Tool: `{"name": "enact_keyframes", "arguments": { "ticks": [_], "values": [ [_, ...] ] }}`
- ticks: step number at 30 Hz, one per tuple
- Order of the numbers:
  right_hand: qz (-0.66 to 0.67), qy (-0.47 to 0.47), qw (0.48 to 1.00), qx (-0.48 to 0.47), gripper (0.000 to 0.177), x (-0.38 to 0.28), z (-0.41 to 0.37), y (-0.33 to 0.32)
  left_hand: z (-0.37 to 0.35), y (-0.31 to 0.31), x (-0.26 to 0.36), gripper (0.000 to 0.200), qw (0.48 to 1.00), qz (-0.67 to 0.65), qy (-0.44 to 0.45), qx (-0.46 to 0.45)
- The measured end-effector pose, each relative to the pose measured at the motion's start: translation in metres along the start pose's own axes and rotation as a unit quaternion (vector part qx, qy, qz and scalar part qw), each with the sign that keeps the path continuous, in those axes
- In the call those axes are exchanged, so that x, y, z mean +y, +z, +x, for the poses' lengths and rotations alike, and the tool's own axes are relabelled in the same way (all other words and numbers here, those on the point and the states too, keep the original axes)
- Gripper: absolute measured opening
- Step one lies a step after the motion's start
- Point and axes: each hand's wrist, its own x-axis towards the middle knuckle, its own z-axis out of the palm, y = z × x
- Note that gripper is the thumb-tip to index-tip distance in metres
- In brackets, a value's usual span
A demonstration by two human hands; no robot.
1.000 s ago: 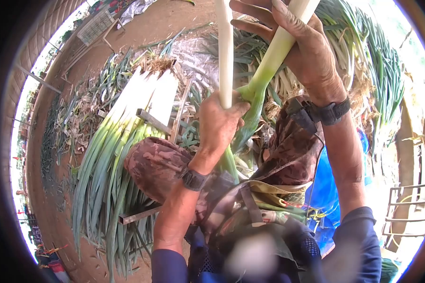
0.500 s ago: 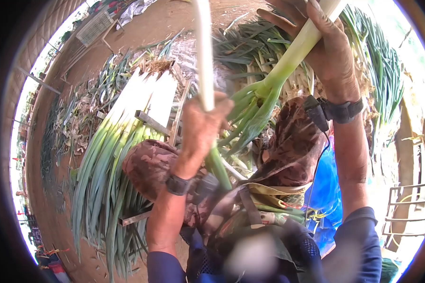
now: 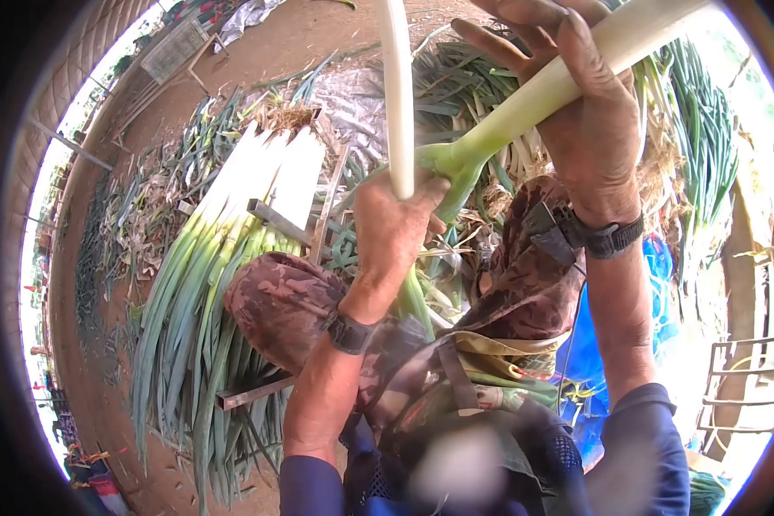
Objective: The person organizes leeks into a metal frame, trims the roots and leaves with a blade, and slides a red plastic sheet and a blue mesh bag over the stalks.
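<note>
My left hand [image 3: 396,215] is closed round a long green onion [image 3: 396,95], its white shaft pointing up and its green end hanging below the fist. A second, thicker green onion [image 3: 525,107] runs slantwise across my right hand [image 3: 589,129]. My right thumb lies over its pale shaft while the other fingers are partly spread behind it. The leaf fork of this thicker stalk is right beside my left fingers, and part of its leaves is hidden behind that hand. Both hands are above my camouflage-clad knees [image 3: 284,301].
On the left, a bundle of green onions [image 3: 206,249] lies in a metal frame [image 3: 279,222], roots away from me. More green onions [image 3: 697,129] are piled at the far right. Leaf scraps [image 3: 138,206] cover the ground. Blue plastic [image 3: 589,370] sits beside my right leg.
My left hand has shifted slightly right with its upright green onion. The thicker stalk has tilted flatter, its leaf fork now at my left hand, and my right fingers have spread more.
</note>
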Motion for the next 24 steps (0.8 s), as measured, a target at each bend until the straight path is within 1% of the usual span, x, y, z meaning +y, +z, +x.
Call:
{"name": "enact_keyframes", "arguments": {
  "ticks": [1,2,4,5,7,8,10,11,13,14,16,17,18,19,20,21,22,24],
  "values": [
    [0.034,0.006,0.999,0.017,0.043,-0.003,0.0,0.002,-0.001,0.0,0.003,0.031,1.0,0.001,0.0,0.001],
    [0.034,0.006,0.999,0.016,0.043,0.0,0.0,0.002,-0.002,0.001,0.007,0.033,1.0,0.006,-0.01,-0.005],
    [-0.028,-0.059,0.998,0.003,0.04,0.009,0.0,0.001,-0.001,0.002,0.008,0.036,1.0,0.011,-0.02,-0.011],
    [-0.028,-0.059,0.998,0.003,0.04,0.01,0.0,0.008,-0.001,0.003,0.006,0.038,1.0,0.004,-0.011,-0.006],
    [-0.055,-0.042,0.988,0.136,0.038,0.009,-0.002,0.024,0.001,0.006,0.006,0.041,1.0,-0.003,-0.001,0.0],
    [-0.055,-0.042,0.988,0.136,0.038,0.008,-0.002,0.018,0.003,0.008,0.009,0.04,1.0,0.004,-0.002,0.017],
    [0.051,-0.017,0.998,0.039,0.033,0.005,-0.005,-0.003,0.009,0.007,0.009,0.038,0.999,0.009,-0.004,0.034],
    [0.052,-0.017,0.998,0.037,0.033,0.008,-0.007,-0.006,0.013,0.005,0.006,0.036,0.999,-0.009,-0.006,0.039],
    [0.054,-0.069,0.996,-0.028,0.032,0.015,-0.01,-0.012,0.017,0.002,0.004,0.034,0.999,-0.027,-0.006,0.044],
    [0.054,-0.069,0.996,-0.028,0.032,0.022,-0.008,-0.02,0.017,0.001,0.003,0.031,0.999,-0.017,-0.005,0.04],
    [0.042,-0.12,0.99,-0.057,0.032,0.034,0.003,-0.039,0.02,-0.002,-0.007,0.029,0.999,-0.006,-0.006,0.036],
    [0.042,-0.12,0.99,-0.058,0.032,0.029,0.006,-0.045,0.023,-0.007,-0.018,0.027,0.999,0.028,-0.005,0.042],
    [0.056,-0.125,0.987,-0.079,0.035,0.021,0.009,-0.048,0.026,-0.011,-0.024,0.025,0.997,0.063,-0.004,0.048],
    [0.068,-0.131,0.984,-0.101,0.04,0.014,0.012,-0.05,0.028,-0.016,-0.029,0.025,0.997,0.062,-0.004,0.047],
    [0.067,-0.132,0.984,-0.101,0.04,0.005,0.012,-0.039,0.03,-0.02,-0.03,0.021,0.996,0.053,-0.01,0.077],
    [0.013,-0.123,0.992,-0.01,0.035,-0.007,0.007,-0.02,0.032,-0.026,-0.033,0.018,0.993,0.045,-0.017,0.107],
    [-0.04,-0.113,0.989,0.082,0.03,-0.014,0.004,-0.008,0.038,-0.04,-0.048,0.015,0.993,0.04,0.003,0.107],
    [-0.059,-0.117,0.988,0.085,0.033,-0.016,0.004,-0.009,0.045,-0.053,-0.032,0.021,0.995,0.026,0.021,0.09]
  ]
}}
